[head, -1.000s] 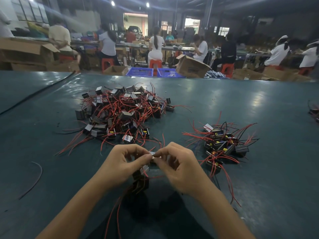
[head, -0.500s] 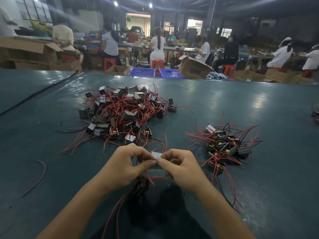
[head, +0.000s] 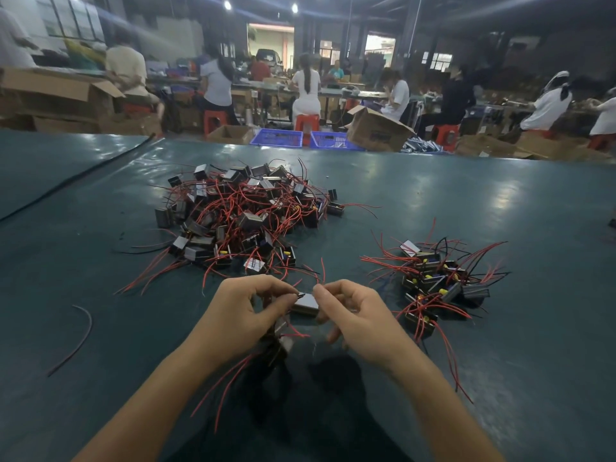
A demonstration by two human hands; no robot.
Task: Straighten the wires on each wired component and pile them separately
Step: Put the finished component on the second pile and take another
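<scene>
Over a green counter, a person's left hand and right hand met at one wired component, held just above the surface. The left grip pinched its near edge between thumb and forefinger; the right grip pinched a red wire rising from it; more components showed beneath the left palm, red leads trailing toward the camera; a large tangled pile lay beyond the hands; a smaller pile sat to the right, well apart from the first. Seated workers filled the background.
</scene>
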